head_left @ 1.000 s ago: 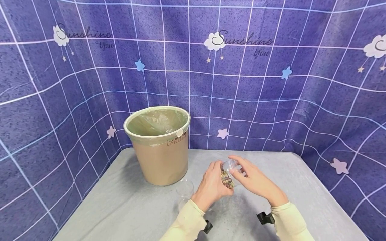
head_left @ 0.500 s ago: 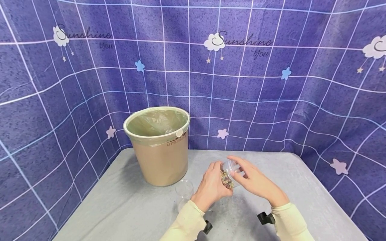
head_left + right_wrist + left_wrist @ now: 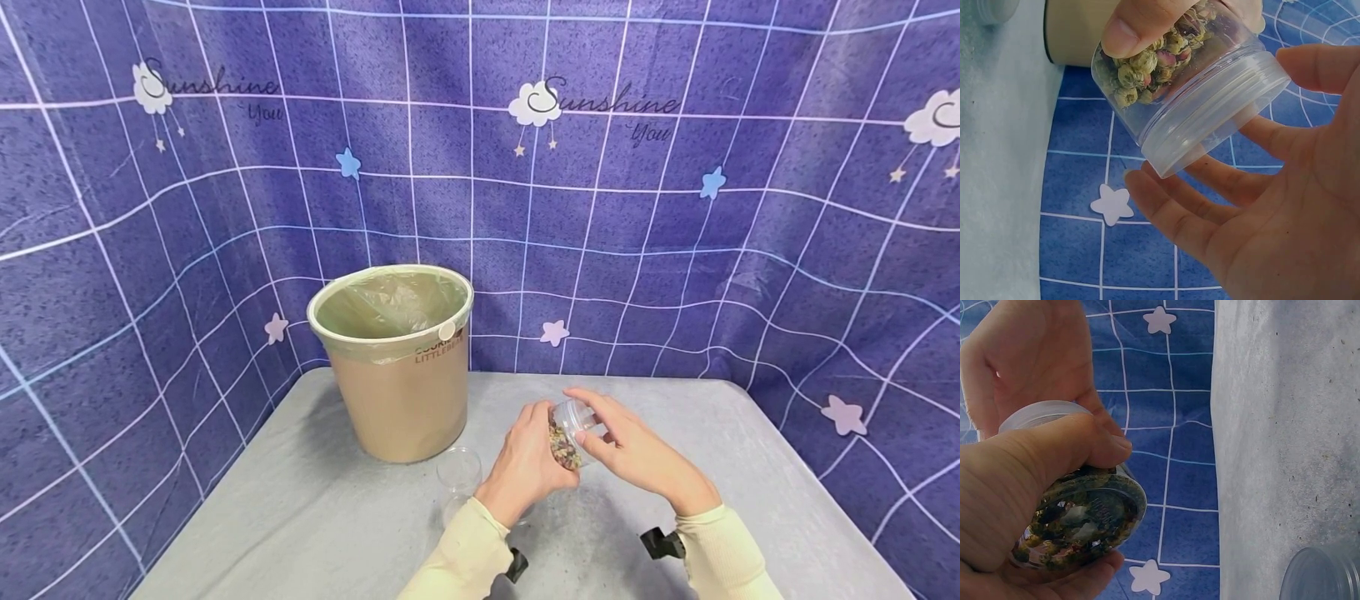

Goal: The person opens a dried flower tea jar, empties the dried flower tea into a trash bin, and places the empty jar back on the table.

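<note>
My left hand grips a clear plastic jar by its body, thumb on one side and fingers on the other. Dried flower buds, yellowish green and pink, fill part of the jar, which is tilted above the table. A translucent screw lid sits on its mouth, facing my right hand. The right thumb and fingertips are spread round the lid's edge, holding it from opposite sides. From the left wrist, the jar's base shows between thumb and fingers.
Left of my left hand, a clear round container stands on the grey table, with another clear piece partly behind the forearm. A beige bin with a bag liner stands farther back. Small dark crumbs dot the tabletop.
The right thumb has shifted slightly down along the lid's edge. The left hand and the jar stay almost in place.
</note>
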### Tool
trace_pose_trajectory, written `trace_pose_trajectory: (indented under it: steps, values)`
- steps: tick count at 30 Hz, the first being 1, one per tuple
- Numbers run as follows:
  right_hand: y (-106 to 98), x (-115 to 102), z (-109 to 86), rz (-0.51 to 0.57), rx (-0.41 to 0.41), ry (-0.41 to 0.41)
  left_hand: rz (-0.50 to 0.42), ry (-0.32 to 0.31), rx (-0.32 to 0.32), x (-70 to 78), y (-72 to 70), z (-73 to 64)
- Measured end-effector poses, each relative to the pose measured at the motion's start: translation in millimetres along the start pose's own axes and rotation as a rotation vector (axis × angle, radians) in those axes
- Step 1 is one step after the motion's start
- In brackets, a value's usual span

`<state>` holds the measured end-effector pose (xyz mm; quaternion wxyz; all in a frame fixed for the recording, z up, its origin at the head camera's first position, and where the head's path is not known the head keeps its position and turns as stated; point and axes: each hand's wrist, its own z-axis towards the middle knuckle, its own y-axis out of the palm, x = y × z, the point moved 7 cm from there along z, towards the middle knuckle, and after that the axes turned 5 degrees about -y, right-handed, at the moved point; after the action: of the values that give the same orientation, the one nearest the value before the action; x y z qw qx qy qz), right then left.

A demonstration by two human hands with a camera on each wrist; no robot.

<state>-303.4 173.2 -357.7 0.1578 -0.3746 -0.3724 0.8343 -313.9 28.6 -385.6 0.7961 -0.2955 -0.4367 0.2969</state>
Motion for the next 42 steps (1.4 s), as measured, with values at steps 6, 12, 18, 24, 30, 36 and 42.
trace_pose_trajectory:
  steps: [6,12,18,24,30,36,42]
  values:
    - [0.1,1.0,-0.3,0.007,-0.001,0.010,-0.007,-0.005,-0.005,-0.2,0.1,0.1]
    - [1.1,2.2,0.3,0.028,-0.011,-0.002,-0.012,-0.001,-0.008,-0.1,0.6,0.1]
    - [1.3,1.0,0.2,0.042,-0.020,-0.022,-0.008,-0.003,-0.008,-0.8,0.8,0.2]
    - [0.1,-1.7,-0.4,0.045,-0.012,-0.033,-0.002,-0.005,0.001,-1.1,1.0,0.6]
    - [-0.6,-4.9,-1.0,0.057,-0.020,-0.039,0.003,-0.006,0.003,-0.3,0.2,0.1]
    - [-0.1,-5.3,-0.4,0.105,-0.022,-0.071,-0.006,-0.008,-0.003,-0.5,0.4,-0.5]
    - [-0.5,-4.3,0.3,0.098,-0.017,-0.080,-0.017,-0.023,-0.019,-1.8,1.3,-0.4]
